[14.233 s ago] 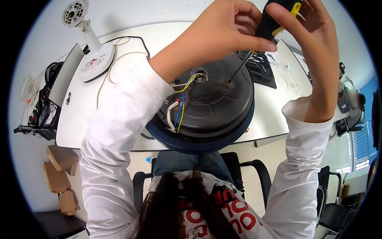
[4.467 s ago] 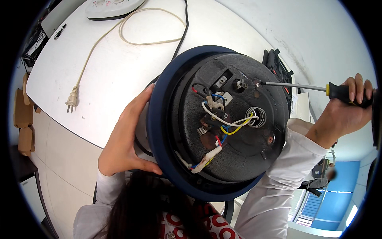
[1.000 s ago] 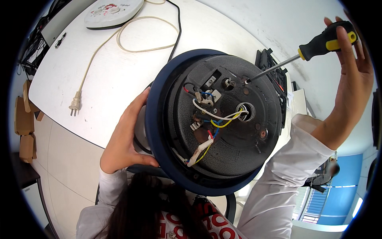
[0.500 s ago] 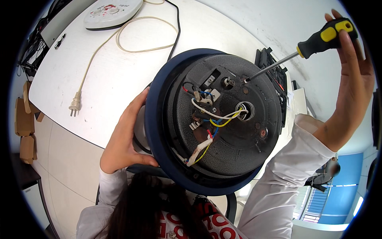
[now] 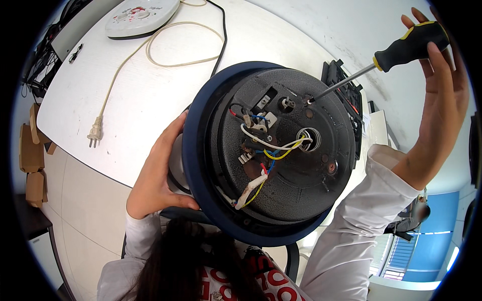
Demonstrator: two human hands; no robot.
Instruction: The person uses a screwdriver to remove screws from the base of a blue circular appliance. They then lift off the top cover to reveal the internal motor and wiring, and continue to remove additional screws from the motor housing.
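Observation:
A round appliance [image 5: 301,200] with a dark blue rim is tilted bottom-up toward me, its black base open and showing white, yellow, blue and red wires [image 5: 266,150]. My left hand [image 5: 158,175] grips its left side from behind. My right hand [image 5: 442,95] is raised at the upper right, shut on the black-and-yellow handle of a screwdriver [image 5: 409,45]. The metal shaft slants down-left and its tip [image 5: 310,100] rests on the base's upper edge.
A white table [image 5: 150,100] lies behind the appliance, with a cream power cord and plug [image 5: 95,134] and a white round lid-like device [image 5: 140,15]. A black tray of parts [image 5: 351,95] sits at the right. Cardboard boxes [image 5: 32,160] stand on the floor at left.
The appliance has turned slightly in my left hand since a second ago. My right hand has lifted the screwdriver handle a little higher, tip staying at the same spot.

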